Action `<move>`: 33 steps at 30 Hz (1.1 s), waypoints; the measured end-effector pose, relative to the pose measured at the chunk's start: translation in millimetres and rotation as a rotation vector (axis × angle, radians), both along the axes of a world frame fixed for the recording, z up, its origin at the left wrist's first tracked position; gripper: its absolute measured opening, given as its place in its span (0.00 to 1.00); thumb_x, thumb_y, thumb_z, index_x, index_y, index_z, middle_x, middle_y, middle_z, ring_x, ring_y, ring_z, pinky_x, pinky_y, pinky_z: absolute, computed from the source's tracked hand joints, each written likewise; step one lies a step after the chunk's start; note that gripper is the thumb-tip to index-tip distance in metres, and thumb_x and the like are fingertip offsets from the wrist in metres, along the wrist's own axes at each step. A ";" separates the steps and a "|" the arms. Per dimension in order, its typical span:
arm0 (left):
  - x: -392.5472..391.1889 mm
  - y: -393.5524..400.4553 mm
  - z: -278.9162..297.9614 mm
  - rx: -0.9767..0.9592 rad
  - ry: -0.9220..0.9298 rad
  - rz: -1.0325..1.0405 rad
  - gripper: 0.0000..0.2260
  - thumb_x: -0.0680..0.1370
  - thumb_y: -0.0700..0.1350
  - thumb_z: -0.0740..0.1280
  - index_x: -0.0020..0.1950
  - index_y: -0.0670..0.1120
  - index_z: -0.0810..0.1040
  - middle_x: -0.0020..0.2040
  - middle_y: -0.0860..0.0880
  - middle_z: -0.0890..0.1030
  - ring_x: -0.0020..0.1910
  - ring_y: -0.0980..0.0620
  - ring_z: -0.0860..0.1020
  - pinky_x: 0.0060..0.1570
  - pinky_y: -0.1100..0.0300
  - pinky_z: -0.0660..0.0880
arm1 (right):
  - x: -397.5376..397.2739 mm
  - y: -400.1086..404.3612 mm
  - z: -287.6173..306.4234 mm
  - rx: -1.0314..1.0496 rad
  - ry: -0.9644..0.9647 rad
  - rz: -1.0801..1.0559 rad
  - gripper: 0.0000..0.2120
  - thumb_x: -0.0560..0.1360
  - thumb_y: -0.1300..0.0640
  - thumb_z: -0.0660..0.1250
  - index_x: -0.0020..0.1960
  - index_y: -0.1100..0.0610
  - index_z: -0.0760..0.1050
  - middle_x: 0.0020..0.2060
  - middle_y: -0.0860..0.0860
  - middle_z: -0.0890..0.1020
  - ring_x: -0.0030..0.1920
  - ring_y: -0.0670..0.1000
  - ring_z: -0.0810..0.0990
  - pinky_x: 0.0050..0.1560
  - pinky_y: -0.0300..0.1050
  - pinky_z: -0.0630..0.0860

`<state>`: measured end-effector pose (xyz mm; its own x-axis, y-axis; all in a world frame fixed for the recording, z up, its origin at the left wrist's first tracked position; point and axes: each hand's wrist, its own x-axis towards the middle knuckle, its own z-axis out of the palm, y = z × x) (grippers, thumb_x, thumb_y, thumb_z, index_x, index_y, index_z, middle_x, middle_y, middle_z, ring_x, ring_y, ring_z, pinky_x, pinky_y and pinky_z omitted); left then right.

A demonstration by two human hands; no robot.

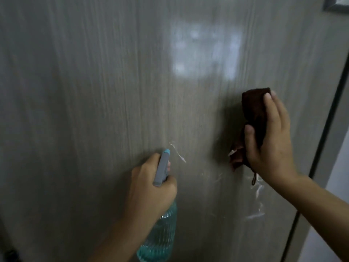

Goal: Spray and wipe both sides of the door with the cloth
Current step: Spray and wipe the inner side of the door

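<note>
Brown cloth (254,118), pinched by the right hand's (272,137) fingers against the door (94,91), sits up-right of wet streaks (256,195); left hand (149,188) grips the bottle (160,233).

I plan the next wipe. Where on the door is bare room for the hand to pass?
Free: the door left of the spray bottle, and above both hands. Crowded: between the left hand and the right hand holding the cloth.

Right hand (272,135) presses cloth (251,118) on door (94,110); left hand (151,186) grips spray bottle (160,235).
</note>
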<state>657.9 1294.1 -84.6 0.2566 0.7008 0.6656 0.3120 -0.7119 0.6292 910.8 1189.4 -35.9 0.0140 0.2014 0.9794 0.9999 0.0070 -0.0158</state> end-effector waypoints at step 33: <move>128.9 -82.2 -44.9 -0.082 0.226 -0.307 0.07 0.74 0.38 0.72 0.40 0.49 0.78 0.32 0.52 0.79 0.29 0.54 0.78 0.28 0.56 0.74 | 127.7 -76.8 -65.0 -0.176 0.198 -0.115 0.31 0.85 0.59 0.62 0.83 0.64 0.51 0.81 0.64 0.57 0.81 0.63 0.58 0.79 0.65 0.62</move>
<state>786.8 1211.9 -129.5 0.5966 0.6167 0.5135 0.2292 -0.7441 0.6275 1038.5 1112.7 -100.8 0.2338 0.3542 0.9055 0.9713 -0.1269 -0.2012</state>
